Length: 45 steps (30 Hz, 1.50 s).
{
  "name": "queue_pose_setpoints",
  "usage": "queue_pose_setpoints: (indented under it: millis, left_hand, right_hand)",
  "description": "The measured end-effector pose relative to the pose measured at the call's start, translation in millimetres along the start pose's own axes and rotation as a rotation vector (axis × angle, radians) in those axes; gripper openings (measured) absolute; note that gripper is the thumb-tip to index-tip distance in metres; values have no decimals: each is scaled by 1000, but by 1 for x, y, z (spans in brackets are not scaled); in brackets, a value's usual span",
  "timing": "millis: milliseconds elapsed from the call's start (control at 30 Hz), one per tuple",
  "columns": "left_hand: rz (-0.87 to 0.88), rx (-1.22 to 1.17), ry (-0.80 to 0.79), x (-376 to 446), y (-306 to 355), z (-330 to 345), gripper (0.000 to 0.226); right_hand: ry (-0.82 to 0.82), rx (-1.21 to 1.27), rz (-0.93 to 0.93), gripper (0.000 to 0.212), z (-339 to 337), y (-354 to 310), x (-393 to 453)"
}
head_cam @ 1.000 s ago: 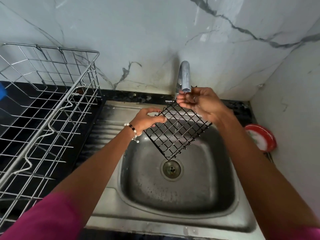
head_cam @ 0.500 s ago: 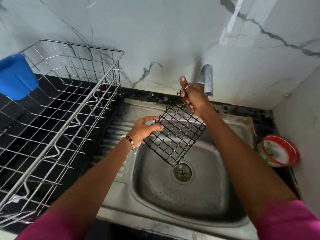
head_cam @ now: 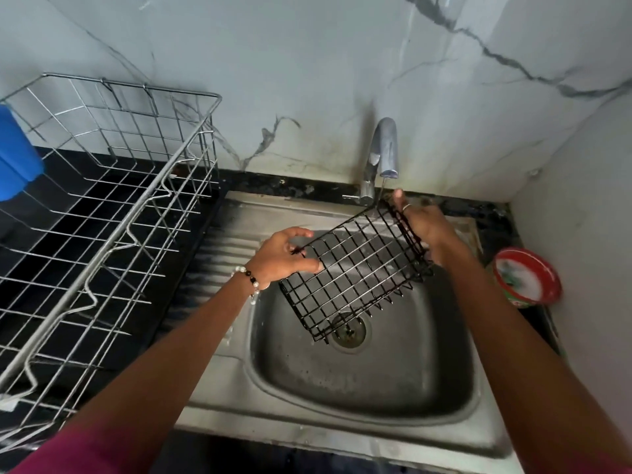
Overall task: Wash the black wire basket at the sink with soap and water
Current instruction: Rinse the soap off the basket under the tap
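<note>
While held, black wire basket (head_cam: 355, 278) over sink (head_cam: 342, 419)

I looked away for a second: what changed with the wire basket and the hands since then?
The black wire basket has tipped flatter, with its far end now below the tap. The right hand slid to that end. The left hand kept its grip and the basket stayed over the sink.
</note>
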<state>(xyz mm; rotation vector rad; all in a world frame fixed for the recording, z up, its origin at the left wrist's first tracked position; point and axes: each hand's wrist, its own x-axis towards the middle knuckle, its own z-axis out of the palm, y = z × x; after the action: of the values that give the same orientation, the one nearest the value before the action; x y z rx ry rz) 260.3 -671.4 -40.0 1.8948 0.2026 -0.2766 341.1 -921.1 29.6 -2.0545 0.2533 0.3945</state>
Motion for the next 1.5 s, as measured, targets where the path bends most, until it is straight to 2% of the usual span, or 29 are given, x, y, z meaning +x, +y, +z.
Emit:
queue_pose_setpoints:
  millis: [100,267,333,400,467,533,567,633,667,733,767,800,833,900,967,1067,1133,1167,1233,1300,1333,1367,1400,1500]
  left_hand:
    - [72,144,9,4,3,11,82]
    - [327,461,35,3,13,24,97]
    - [422,598,74,2,14,30,101]
    - [481,690,105,3,13,31,110]
    - [479,591,104,2,11,27,111]
    - [394,261,143,-2,9,23,97]
    - [311,78,178,-4,10,21,90]
    - [28,-299,224,-6,8,22,82]
    - [-179,-470,216,-5,3,23,79]
    - [-571,-730,120,-4,-11,22,87]
    - [-701,-817,61,-6,-18,22,95]
    - [-777,-868,6,-6,-25,24,96]
    - [-817,-866,-46,-6,-29,26,87]
    - [-848,-775,-115,-6,-33,32,55]
    - [-810,-669,-108,-6,-35,38,38]
    - [-687,-544,-26,-1,-34,43,41]
    - [-660,-481,34,1,-30,46,40]
    - [-643,-483,74,3,-28,48,38]
    - [-613,-511,170,6,-24,51,36]
    - [-597,-523,233,8,-19,54,38]
    - [-597,-528,250,7,-15,55,38]
    - [-600,-533,254,6,-12,56,36]
    - [-605,-530,244,6,-9,55,31]
    - [-635,-490,184,4,-2,53,21]
  right_hand:
    - [-17,131,179,98,-15,11,-8]
    - [-140,279,387,121,-32,34,-12]
    - [-175,386,386,109,-35,46,-12]
    - [-213,516,353,84,-36,54,-11]
    - [-257,567,259,58,-34,59,-13]
    - [-261,543,158,46,-31,62,-15]
    - [-256,526,117,48,-29,64,-17]
    - [-221,495,41,62,-25,70,-19]
    - [-202,480,3,68,-23,74,-21]
    - [-192,452,-84,80,-23,85,-22]
    - [-208,430,-145,85,-25,91,-22]
    - [-244,415,-214,85,-27,96,-22]
    - [-286,405,-277,79,-30,102,-22]
    - [-358,403,-376,56,-33,110,-24]
    - [-418,389,-436,47,-37,111,-27]
    - [-523,310,-406,26,-49,108,-28]
    - [-537,214,-299,31,-61,105,-23]
    - [-482,167,-220,33,-64,101,-19]
    - [-221,36,-161,41,-60,84,-16]
    - [79,-102,-235,46,-47,61,-16]
    - [179,-127,-289,45,-40,51,-17]
    - [213,-92,-320,43,-33,42,-16]
    - [166,14,-314,40,-25,34,-15]
    - [-175,366,-127,33,-5,12,-15]
